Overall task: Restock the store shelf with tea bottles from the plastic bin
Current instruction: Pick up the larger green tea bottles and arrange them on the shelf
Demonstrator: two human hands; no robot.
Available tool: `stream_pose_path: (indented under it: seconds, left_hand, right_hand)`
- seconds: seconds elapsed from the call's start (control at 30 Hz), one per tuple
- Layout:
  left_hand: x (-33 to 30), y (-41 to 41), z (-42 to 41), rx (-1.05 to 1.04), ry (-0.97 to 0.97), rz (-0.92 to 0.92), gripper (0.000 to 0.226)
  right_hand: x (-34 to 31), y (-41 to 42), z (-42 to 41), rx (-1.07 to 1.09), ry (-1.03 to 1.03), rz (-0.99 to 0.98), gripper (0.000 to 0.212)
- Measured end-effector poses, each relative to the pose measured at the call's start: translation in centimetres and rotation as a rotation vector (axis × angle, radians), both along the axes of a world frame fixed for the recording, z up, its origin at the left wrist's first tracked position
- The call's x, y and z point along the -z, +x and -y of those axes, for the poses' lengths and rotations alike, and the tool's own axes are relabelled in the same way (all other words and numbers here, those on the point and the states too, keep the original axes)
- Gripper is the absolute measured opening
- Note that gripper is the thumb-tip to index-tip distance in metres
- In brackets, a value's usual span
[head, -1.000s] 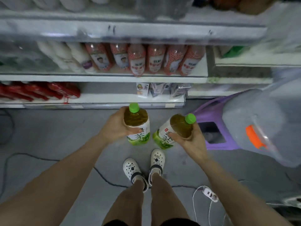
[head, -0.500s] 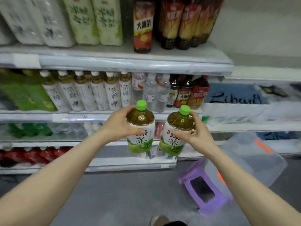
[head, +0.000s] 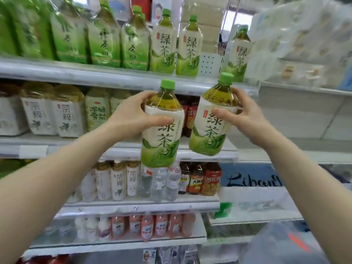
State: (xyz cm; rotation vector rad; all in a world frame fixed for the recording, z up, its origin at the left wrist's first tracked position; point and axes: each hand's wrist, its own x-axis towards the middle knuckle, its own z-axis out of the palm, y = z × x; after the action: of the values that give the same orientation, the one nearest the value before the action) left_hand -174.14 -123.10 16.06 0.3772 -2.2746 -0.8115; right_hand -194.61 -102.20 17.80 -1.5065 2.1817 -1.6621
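My left hand (head: pixel 131 113) grips one green tea bottle (head: pixel 162 141) round its upper body; the bottle has a green cap and a white and green label. My right hand (head: pixel 245 113) grips a second green tea bottle (head: pixel 209 134), which tilts slightly to the right. Both are raised in front of the shelves, just below the top shelf (head: pixel 114 77). On that shelf stand matching green tea bottles (head: pixel 176 46), with a gap (head: pixel 211 61) between them and another single bottle (head: pixel 238 54). The clear plastic bin (head: pixel 282 244) shows at bottom right.
Lower shelves hold white-labelled tea bottles (head: pixel 62 115), water bottles (head: pixel 160 183), red-labelled drinks (head: pixel 202 180) and small pink bottles (head: pixel 162 225). Wrapped white packs (head: pixel 301 40) fill the upper right shelf.
Both hands have lifted the two bottles from near the floor up to the level of the top shelf, and my view has swung upward with them.
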Motion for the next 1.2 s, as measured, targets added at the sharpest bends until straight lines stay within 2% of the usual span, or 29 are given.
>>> stream_pose_path:
  seconds: [0.1, 0.13, 0.27, 0.4, 0.57, 0.7, 0.8, 0.9, 1.03, 1.1, 1.2]
  left_hand:
    - [-4.7, -2.1, 0.2, -0.022, -0.012, -0.072, 0.087]
    - [-6.2, -2.8, 0.5, -0.038, -0.01, -0.096, 0.09]
    - [-11.1, -5.3, 1.2, -0.038, 0.013, -0.203, 0.11]
    - [-14.2, -7.2, 2.2, -0.078, 0.021, -0.273, 0.118]
    - [-15.3, -9.4, 3.8, -0.126, 0.015, -0.292, 0.113]
    - [-15.9, -10.7, 4.9, -0.106, 0.036, -0.294, 0.089]
    - [-16.6, -11.2, 5.7, -0.117, 0.014, -0.274, 0.11]
    - [-17.1, -11.7, 6.6, -0.083, 0.047, -0.26, 0.096]
    - [-17.7, -12.7, 7.1, -0.053, 0.087, -0.265, 0.067]
    - [-18.1, -13.0, 7.0, -0.029, 0.089, -0.272, 0.061]
    - [-18.6, -13.5, 6.9, 0.004, 0.096, -0.301, 0.062]
  right_hand:
    - [-5.9, -2.2, 0.6, -0.025, -0.043, -0.001, 0.092]
    - [-7.7, -3.0, 0.8, -0.033, -0.06, -0.008, 0.092]
    - [-14.3, -5.9, 2.0, -0.02, -0.136, -0.072, 0.07]
    - [-17.7, -9.7, 4.7, 0.018, -0.168, -0.109, 0.072]
    - [-17.9, -14.3, 9.0, 0.03, -0.125, -0.067, 0.073]
    - [-17.0, -17.6, 11.7, 0.02, -0.055, -0.034, 0.078]
    - [-16.5, -19.0, 12.8, 0.052, -0.034, -0.037, 0.076]
    - [-16.2, -19.7, 13.1, 0.169, -0.042, -0.201, 0.076]
    - [-15.6, -19.6, 13.3, 0.271, 0.116, -0.404, 0.111]
    - [-15.0, -19.9, 13.9, 0.326, 0.113, -0.454, 0.114]
    - [-14.7, -20.3, 15.1, 0.356, 0.092, -0.439, 0.109]
